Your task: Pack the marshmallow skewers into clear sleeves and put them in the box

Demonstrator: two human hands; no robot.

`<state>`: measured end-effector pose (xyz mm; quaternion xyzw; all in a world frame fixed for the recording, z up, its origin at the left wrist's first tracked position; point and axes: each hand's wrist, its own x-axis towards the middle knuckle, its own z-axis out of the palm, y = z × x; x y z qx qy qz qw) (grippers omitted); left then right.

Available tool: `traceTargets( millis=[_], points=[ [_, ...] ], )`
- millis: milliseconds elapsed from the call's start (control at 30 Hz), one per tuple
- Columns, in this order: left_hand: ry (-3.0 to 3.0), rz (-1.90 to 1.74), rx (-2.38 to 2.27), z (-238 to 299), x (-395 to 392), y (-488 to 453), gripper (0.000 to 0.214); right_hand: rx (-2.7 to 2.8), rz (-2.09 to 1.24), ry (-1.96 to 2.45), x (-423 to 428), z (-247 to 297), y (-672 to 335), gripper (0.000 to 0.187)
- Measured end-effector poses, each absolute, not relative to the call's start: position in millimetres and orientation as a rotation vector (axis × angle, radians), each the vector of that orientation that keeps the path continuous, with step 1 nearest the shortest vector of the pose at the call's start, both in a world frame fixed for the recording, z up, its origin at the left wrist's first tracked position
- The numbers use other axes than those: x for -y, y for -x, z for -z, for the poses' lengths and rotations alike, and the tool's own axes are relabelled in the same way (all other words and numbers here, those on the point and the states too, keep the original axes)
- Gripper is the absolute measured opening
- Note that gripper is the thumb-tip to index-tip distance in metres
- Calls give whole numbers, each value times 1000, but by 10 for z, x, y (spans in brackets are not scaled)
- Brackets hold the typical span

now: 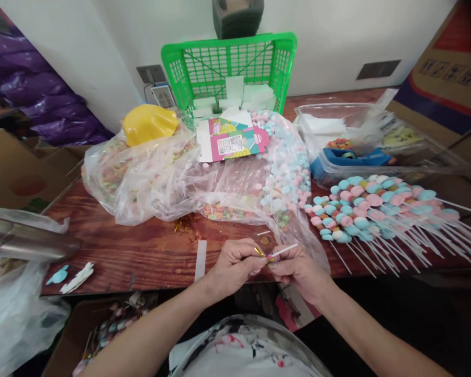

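Observation:
My two hands meet over the table's front edge, fingertips nearly touching. My left hand (238,266) is closed in a pinch on a gold twist tie (260,252), one end of which sticks up past the fingers. Between the thumb and fingers of my right hand (298,269) is a thin white stick (286,250), its free end pointing up and right. A small pink bit (270,257) shows where the fingertips meet; its kind is too small to tell. To the right lies a pile of pink, blue and white candy skewers (371,207) on white sticks.
Behind my hands lie clear bags of colourful ring pieces (227,212) and pink-blue candies (284,162), with a printed carton (231,141) and yellow bowl-shaped piece (149,124) on top. A green basket (230,55), clear tub (337,109) and steel cylinder (27,238) stand around.

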<state>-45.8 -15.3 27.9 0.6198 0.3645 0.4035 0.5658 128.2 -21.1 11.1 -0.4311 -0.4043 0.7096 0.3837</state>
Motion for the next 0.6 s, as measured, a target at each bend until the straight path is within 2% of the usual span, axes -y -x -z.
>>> traceTargets(
  millis=[100, 233, 300, 433, 600],
  points=[
    [-1343, -801, -857, -308, 117, 444, 30, 1400, -1491, 1052, 224, -193, -1364, 20],
    [-1004, -453, -868, -381, 72, 452, 20, 2132, -463, 682, 304, -314, -1488, 24],
    [-873, -280, -819, -409, 65, 460, 16, 2274, -165, 517, 362, -365, -1544, 25],
    [-754, -11, -677, -479, 84, 451, 12, 2464, 56, 200, 447, -474, -1613, 20],
    [-808, 169, -651, -589, 92, 388, 18, 2636, 15, -12, 438, -584, -1594, 28]
  ],
)
